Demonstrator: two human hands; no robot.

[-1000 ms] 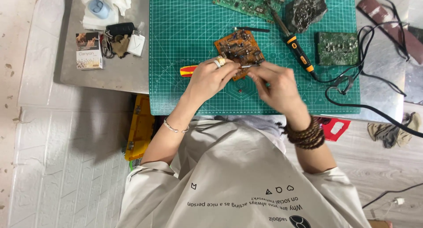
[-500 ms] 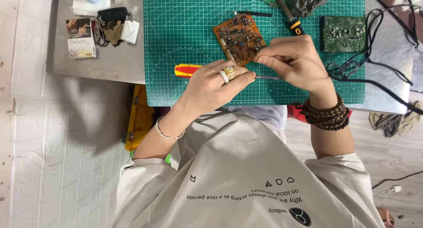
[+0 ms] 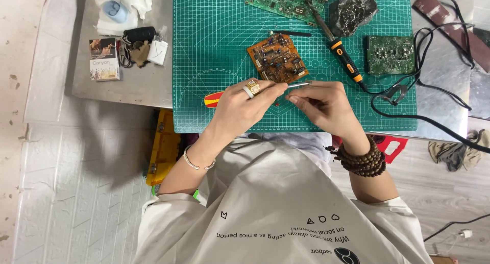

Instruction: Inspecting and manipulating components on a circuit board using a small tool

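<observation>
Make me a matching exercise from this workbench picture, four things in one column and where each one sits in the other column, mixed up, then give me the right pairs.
Things
1. orange circuit board
2. soldering iron
3. small green circuit board
4. small box

Places
A. on the bare grey table left of the green cutting mat
B. near the mat's right edge, right of the soldering iron
C. mid-mat, just beyond the left hand and right hand
D. lying slantwise between the orange board and the small green board

Pairs: 1-C, 2-D, 3-B, 4-A
</observation>
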